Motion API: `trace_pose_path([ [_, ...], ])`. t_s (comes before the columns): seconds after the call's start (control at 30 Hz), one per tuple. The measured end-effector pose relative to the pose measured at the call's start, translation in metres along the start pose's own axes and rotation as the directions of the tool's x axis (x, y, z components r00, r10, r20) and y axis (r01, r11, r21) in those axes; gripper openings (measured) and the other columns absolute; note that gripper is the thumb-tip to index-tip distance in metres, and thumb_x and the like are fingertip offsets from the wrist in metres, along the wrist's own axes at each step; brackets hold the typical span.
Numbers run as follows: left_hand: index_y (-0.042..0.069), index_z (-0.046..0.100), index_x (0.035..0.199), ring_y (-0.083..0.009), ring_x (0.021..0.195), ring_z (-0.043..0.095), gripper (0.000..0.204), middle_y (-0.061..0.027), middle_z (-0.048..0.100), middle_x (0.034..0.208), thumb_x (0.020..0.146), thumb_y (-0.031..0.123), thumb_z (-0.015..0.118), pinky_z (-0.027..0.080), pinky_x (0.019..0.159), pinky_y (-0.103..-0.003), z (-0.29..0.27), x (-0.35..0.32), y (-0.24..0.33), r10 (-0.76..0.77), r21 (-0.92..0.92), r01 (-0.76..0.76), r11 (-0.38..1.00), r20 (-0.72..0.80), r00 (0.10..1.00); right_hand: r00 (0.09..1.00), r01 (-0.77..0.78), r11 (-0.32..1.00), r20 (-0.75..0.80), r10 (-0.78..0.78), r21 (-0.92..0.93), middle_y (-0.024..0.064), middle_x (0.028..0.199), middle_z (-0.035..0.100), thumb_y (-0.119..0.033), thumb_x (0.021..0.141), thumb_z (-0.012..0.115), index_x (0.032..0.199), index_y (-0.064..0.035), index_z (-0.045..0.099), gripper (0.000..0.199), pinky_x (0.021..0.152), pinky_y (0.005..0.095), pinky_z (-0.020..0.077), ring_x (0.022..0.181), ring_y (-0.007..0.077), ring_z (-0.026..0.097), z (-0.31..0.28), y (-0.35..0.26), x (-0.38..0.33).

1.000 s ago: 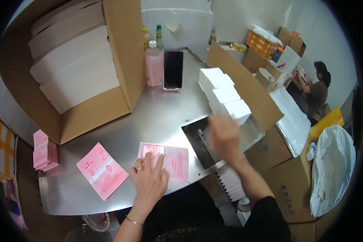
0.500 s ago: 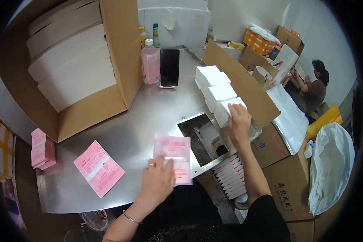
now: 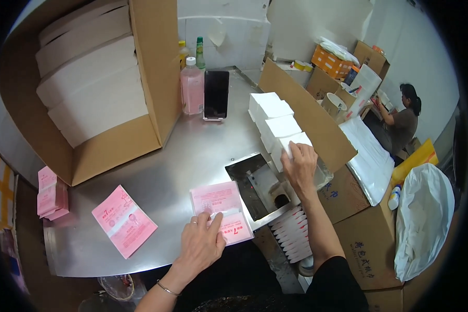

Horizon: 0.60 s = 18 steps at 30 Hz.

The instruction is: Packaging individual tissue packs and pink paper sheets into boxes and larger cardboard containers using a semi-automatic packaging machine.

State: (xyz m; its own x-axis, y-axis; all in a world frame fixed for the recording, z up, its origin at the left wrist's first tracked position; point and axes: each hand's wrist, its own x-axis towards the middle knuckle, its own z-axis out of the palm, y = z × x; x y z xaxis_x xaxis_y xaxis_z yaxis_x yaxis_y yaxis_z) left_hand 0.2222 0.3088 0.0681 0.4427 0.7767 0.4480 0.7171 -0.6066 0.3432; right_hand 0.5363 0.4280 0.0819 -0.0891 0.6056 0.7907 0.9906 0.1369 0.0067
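Head | left hand [image 3: 202,242] spread on pink wrapper [image 3: 213,196] | right hand [image 3: 301,169] on paper stack [image 3: 296,138], grip unclear | near-right packs [image 3: 292,236] likely finished; left wrappers [image 3: 125,221] remain

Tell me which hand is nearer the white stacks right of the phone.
Right: the right hand touches the nearest stack; the left hand, farther left, rests on pink packaging.

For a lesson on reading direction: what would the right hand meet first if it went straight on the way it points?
The right hand touches the nearest white stack, so probably that first; depth is unclear.
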Motion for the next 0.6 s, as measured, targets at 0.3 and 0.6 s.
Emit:
trace_pose_path([
  [0.3,-0.001,0.061,0.119,-0.0313,0.088,0.058,0.043,-0.0225,0.056,0.117,0.079,0.013,0.066,0.046,0.072,-0.040,0.001,-0.002,0.000,0.011,0.035,-0.010,0.999,-0.027,1.000,0.980,-0.149,0.989,0.136,0.145,0.021,0.0122,0.089,0.065,-0.014,0.084,0.065,0.092,-0.0035,0.072,0.016,0.083,0.0437,0.0432,0.092,0.0297,0.060,-0.005,-0.002,0.013],
  [0.6,0.001,0.060,0.122,-0.0315,0.092,0.056,0.050,-0.0205,0.055,0.112,0.076,0.019,0.069,0.042,0.077,-0.041,0.007,-0.006,-0.007,0.006,0.035,-0.005,0.999,-0.011,1.000,0.987,0.156,0.969,0.004,-0.160,0.191,0.0197,0.109,0.063,0.003,0.080,0.055,0.113,0.0027,0.062,0.034,0.093,0.0502,0.0449,0.101,0.0380,0.061,-0.018,-0.047,-0.013],
])
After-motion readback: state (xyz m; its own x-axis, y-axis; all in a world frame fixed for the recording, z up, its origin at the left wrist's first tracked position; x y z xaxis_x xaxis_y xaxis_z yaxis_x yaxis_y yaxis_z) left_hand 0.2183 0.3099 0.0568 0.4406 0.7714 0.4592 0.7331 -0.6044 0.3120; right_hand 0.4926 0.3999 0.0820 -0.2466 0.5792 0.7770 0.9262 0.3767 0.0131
